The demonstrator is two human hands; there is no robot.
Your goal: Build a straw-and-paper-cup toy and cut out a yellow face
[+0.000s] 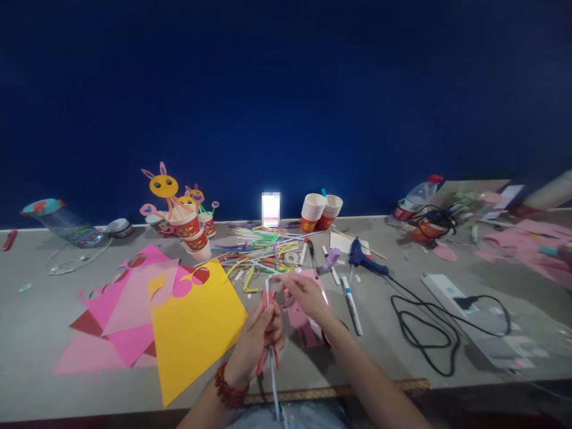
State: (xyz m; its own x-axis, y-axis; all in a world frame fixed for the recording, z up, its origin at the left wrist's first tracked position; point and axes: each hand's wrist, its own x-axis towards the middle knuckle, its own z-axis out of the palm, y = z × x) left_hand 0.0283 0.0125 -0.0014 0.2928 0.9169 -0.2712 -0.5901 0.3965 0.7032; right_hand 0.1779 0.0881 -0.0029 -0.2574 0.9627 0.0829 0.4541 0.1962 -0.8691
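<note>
My left hand (263,329), with a beaded bracelet (229,387) at its wrist, is closed round a small bundle of red strips (267,298) and a pale strip (274,387) that hangs down below it. The bundle stands roughly upright near the table's front edge. Just right of its top, my right hand (304,293) has its fingers pinched together by the pale tip; what lies between them is too small to make out. Beneath the right hand lies a pink sheet (308,330) with cut-outs.
Yellow paper (196,328) and pink sheets (138,310) lie left. Loose colored strips (268,253) cover the middle. Decorated cups (185,223) stand back left, stacked cups (313,211) behind. A blue glue gun (366,259), a marker (352,307) and a power strip (473,322) are right.
</note>
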